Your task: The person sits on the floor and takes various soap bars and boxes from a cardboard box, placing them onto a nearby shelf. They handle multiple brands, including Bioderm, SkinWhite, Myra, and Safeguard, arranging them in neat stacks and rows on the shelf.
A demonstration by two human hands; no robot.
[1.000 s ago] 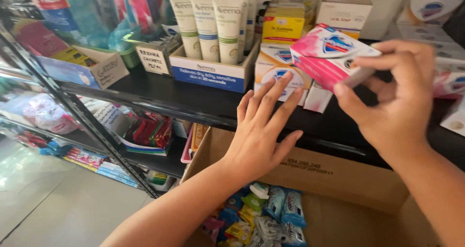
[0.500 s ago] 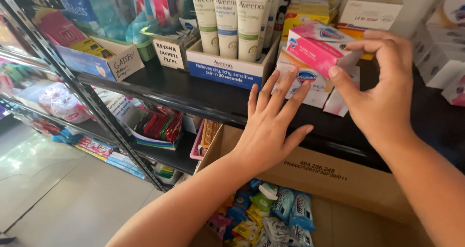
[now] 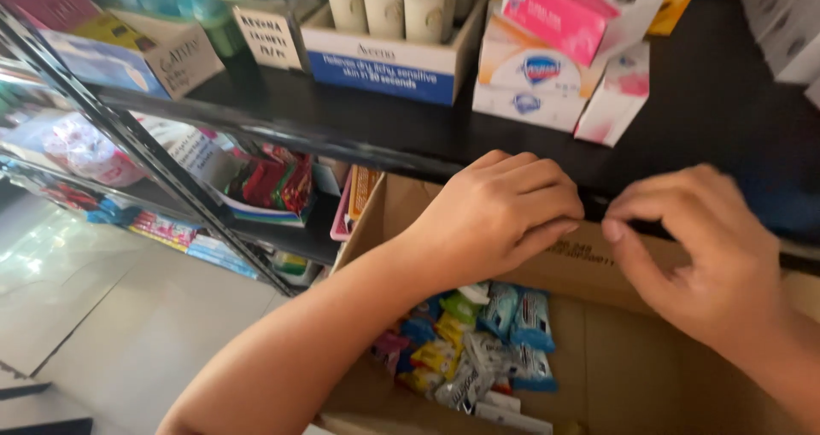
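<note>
While both hands, left hand (image 3: 495, 217) and right hand (image 3: 696, 251), hover curled and empty, reaching slowly for the packets (image 3: 478, 345) below them seems wise.

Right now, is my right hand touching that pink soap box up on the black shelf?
Apart. The head view shows the right hand down at the brown cardboard carton's flap, with bare black shelf between it and the pink soap box.

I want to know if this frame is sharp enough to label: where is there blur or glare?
Head view: the right hand is smeared by motion blur; the left hand is a little sharper; the pale tiled floor at lower left shows bright glare; the small blue and yellow packets in the brown cardboard box look soft.
</note>
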